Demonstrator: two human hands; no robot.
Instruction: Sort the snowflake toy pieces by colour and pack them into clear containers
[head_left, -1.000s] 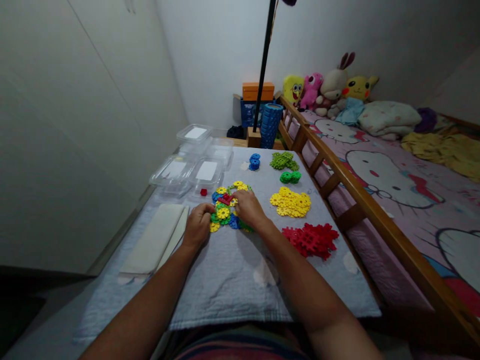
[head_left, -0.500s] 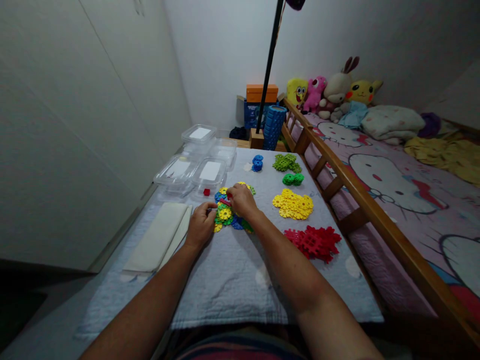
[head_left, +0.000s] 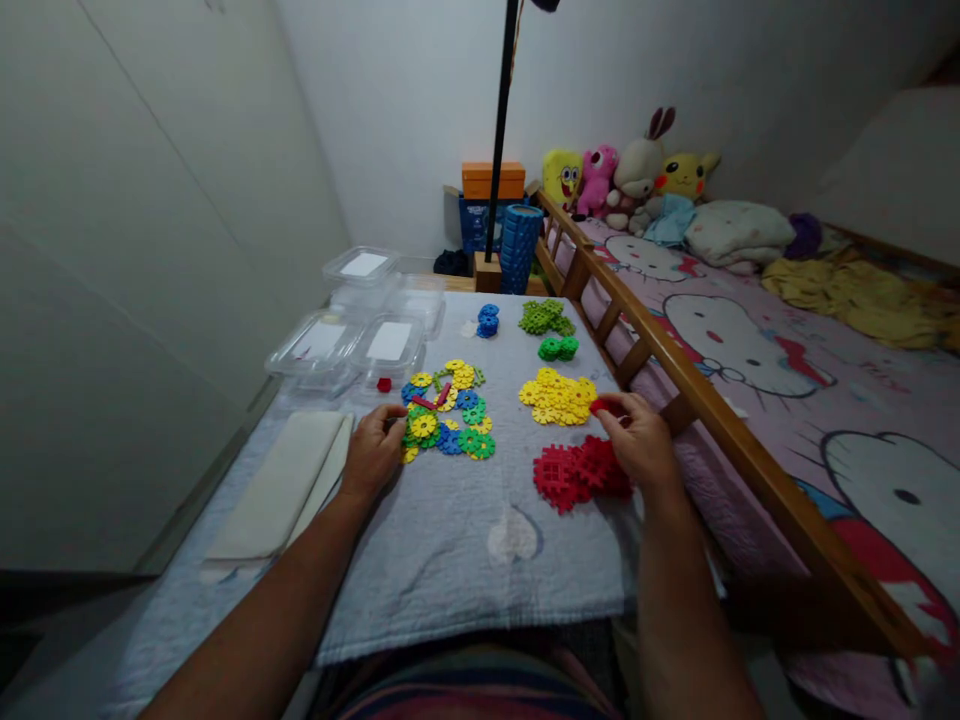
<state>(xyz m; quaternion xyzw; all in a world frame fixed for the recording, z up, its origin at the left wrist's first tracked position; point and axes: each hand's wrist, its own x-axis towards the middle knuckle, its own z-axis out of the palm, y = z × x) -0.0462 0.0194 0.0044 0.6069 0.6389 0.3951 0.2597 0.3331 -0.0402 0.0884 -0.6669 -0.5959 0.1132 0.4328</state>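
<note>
My right hand (head_left: 637,440) is at the right edge of the table, pinching a small red plastic piece (head_left: 598,407) between thumb and fingertips. Below it lies a heap of red square-toothed interlocking pieces (head_left: 574,475), partly covered by the hand. My left hand (head_left: 373,452) rests at the left side of a mixed group of flower-shaped discs (head_left: 450,440) in yellow, green and blue. Its fingers are loosely curled, with a gap between thumb and forefinger and nothing visible in it. Two dark red strips (head_left: 444,394) lie on top of the mixed discs.
Yellow discs (head_left: 559,396), green discs (head_left: 559,348), light green pieces (head_left: 546,317) and blue discs (head_left: 488,321) sit in separate piles. Clear lidded boxes (head_left: 388,345), a red bit (head_left: 384,384) and folded cloth (head_left: 281,485) lie leftward. A wooden bed rail (head_left: 652,340) borders the right.
My right hand has left the mixed discs and moved right to the red heap, where it now pinches a red piece. My left hand stays beside the mixed discs. The view has turned slightly right.
</note>
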